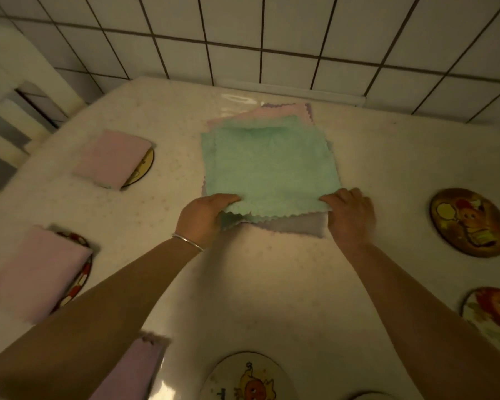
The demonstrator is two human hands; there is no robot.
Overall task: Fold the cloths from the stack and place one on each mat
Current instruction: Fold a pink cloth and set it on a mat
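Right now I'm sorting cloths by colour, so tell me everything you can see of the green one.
The green cloth is a soft, fluffy-looking square with zigzag edges. It lies open and flat on top of the stack of pink and purple cloths. The left hand and right hand pinch its two near corners, lifting that edge slightly.

A table (373, 157) with a pale, glossy cover, against a tiled wall

A stack of cloths (267, 166) lies in the far middle; round picture mats (469, 222) lie right and near; on the left, folded pink cloths (113, 158) lie over other mats.
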